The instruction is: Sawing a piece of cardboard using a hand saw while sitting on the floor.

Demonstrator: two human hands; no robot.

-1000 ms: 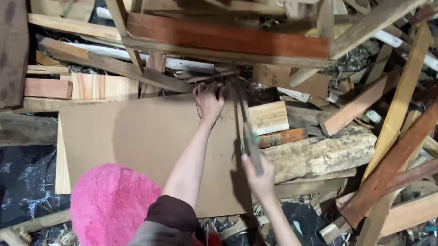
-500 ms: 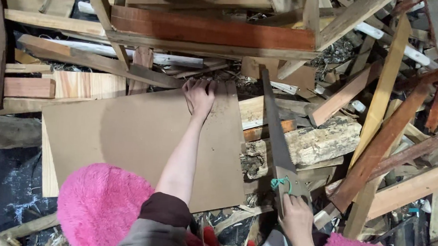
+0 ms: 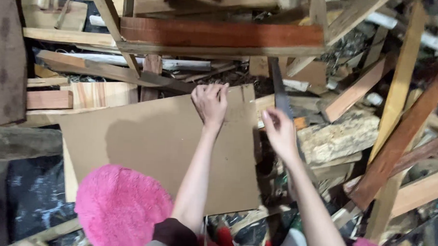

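Cardboard sheet (image 3: 154,140), brown and flat, is laid over a heap of scrap timber, its far edge up against a tangle of slats and its near edge hidden behind a pink fluffy garment (image 3: 119,207).

Far left: a dark panel (image 3: 5,54) is seen, then short pale wood blocks (image 3: 87,93) poking out from beneath the sheet's left corner.

Left hand (image 3: 210,102) is placed at the sheet's far edge near its right corner, fingers curled down over the rim, gripping it. Across the top, a reddish plank (image 3: 223,33) is laid.

Right hand (image 3: 279,130) is held just beyond the sheet's right edge, fingers loosely bent, thumb and fingertips close together; whether anything is pinched cannot be told. A dark saw blade (image 3: 279,89) is seen running up from behind it.

Right: a rough pale log (image 3: 339,135) and leaning battens (image 3: 402,101).

Judged light, thin, bendable; likely to crease if lifted by one corner. Best taken along the edges, hands well apart.
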